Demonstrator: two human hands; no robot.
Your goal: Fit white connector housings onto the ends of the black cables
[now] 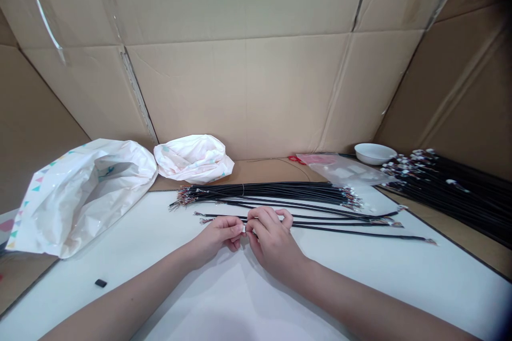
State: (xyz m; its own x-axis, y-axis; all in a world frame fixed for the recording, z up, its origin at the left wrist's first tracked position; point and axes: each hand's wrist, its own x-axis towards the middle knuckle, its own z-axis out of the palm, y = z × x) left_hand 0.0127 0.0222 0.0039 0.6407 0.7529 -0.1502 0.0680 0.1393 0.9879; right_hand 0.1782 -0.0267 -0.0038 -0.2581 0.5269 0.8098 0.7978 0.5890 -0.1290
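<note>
Together, the left hand (216, 237) and right hand (274, 240) pinch, nearly closed, one small white connector (244, 229) on a thin black cable (340, 229). One tied black cable bundle (260, 192) lies at twelve o'clock, two crumpled white plastic bags (80, 197) at ten.
</note>
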